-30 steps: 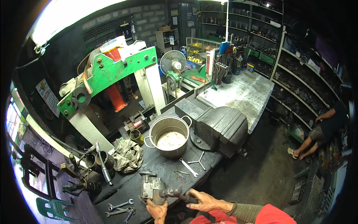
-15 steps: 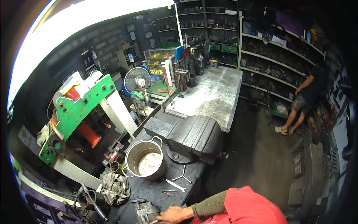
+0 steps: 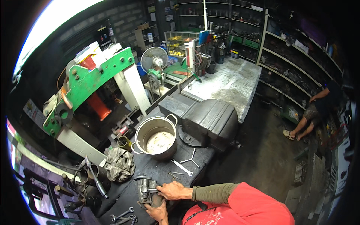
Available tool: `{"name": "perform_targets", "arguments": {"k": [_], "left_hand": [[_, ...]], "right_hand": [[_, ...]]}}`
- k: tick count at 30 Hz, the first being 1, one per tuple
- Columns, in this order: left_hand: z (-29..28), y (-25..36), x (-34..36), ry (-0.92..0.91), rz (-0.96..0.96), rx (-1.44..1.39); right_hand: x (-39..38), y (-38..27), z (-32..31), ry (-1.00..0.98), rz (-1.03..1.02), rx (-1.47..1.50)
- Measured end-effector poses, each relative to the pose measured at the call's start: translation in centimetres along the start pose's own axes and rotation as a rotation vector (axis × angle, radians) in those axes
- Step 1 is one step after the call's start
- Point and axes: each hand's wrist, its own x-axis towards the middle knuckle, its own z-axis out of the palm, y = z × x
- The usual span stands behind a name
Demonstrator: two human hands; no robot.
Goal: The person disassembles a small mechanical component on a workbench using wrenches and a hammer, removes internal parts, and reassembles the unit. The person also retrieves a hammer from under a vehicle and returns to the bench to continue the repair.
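Note:
A grey cast-metal machine part (image 3: 144, 189) with a round flange and a cylindrical body rests on the dark workbench (image 3: 123, 197). My right hand (image 3: 175, 191) reaches in from the right, fingers closed on the part's upper side. Lower down, my left hand (image 3: 158, 212) is curled around the cylindrical body; some of its fingers are hidden. Beyond the part lie a combination wrench (image 3: 182, 167), a three-armed wrench (image 3: 192, 160) and a few thin pins or bolts (image 3: 175, 174). More wrenches (image 3: 123, 215) lie nearer to me, left of my left hand.
A large metal pot (image 3: 139, 134) stands beside a heavy bench vise (image 3: 210, 122). Left of the pot are a crumpled grey cloth (image 3: 119, 164) and a green press frame (image 3: 88, 84). A metal-topped table (image 3: 232, 80) lies beyond. Another person (image 3: 318, 108) bends by the right shelves.
The view has shifted, so the bench appears higher. My left hand has come into view on the metal part, as have the near wrenches. My right hand still touches the part.

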Motion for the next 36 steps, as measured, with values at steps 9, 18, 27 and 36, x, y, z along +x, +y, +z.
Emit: {"name": "perform_targets", "arguments": {"k": [9,18,27,36], "left_hand": [[-1.1,1.7,0.0,-0.056,-0.029,-0.029],[-2.2,2.0,0.6,-0.126,0.006,-0.095],[-1.8,2.0,0.6,-0.101,0.063,-0.067],[-1.5,2.2,1.2,-0.095,0.045,-0.059]], "right_hand": [[0.6,-1.3,-1.7,0.081,0.040,-0.063],[0.9,-1.7,-2.7,0.079,-0.020,-0.115],[0.7,-0.5,-1.7,0.023,-0.022,-0.100],[0.8,-1.3,-3.0,-0.063,0.032,-0.138]]}}
